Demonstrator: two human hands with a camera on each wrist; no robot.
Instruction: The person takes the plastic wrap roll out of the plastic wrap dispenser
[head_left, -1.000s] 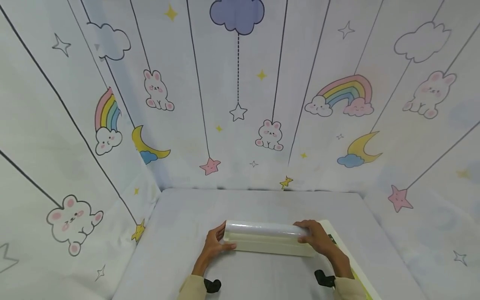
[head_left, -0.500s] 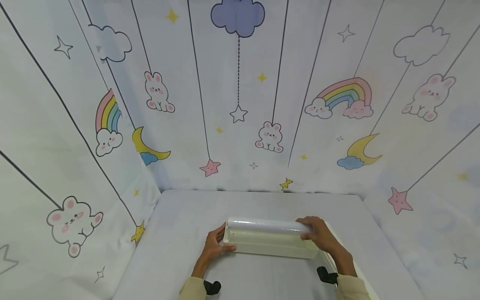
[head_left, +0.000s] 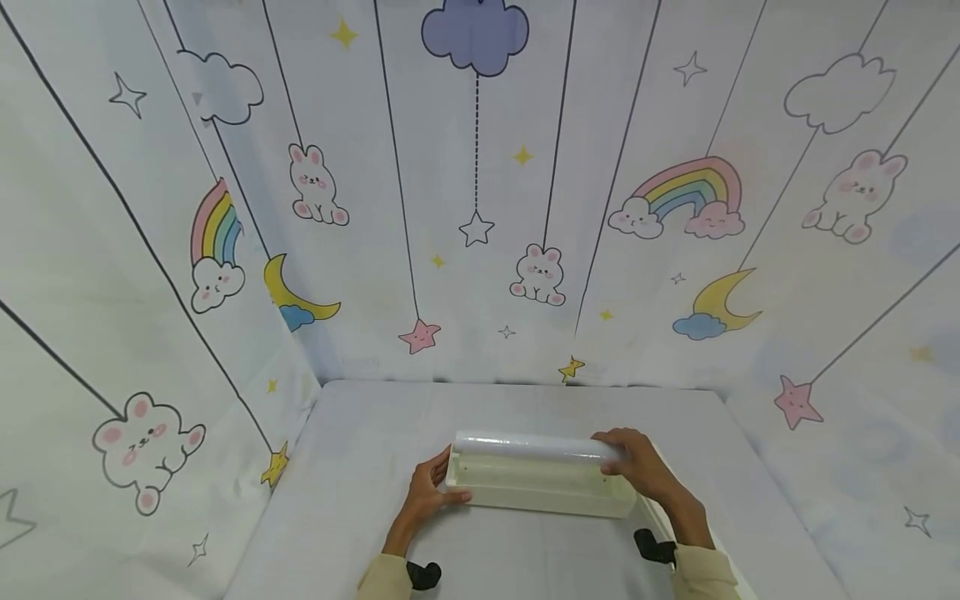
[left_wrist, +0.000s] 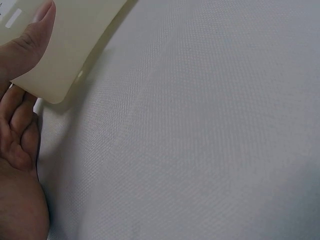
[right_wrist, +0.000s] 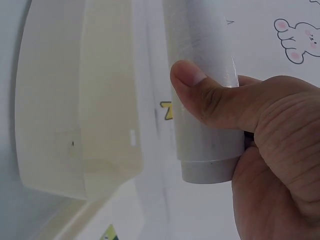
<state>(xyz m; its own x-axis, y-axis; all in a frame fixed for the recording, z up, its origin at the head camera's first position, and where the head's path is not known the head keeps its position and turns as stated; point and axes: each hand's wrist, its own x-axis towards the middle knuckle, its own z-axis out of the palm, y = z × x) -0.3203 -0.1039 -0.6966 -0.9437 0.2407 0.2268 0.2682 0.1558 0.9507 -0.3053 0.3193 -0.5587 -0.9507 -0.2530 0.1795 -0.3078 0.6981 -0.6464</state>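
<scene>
- A person's left hand point(head_left: 431, 490) grips a pale box point(head_left: 536, 497) at its 9 o'clock end, thumb on the near wall.
- The right hand point(head_left: 643, 468) clasps a glossy roll point(head_left: 525, 447) by its 3 o'clock end.
- The roll spans the box's 12 o'clock side; the right-wrist view shows a gap between them.

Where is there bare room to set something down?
White cloth shows bare left of the left hand, between the shiny roll and printed back wall, and in front of the cream box. It is crowded at the right hand: roll, box end and a pale piece by the forearm.
</scene>
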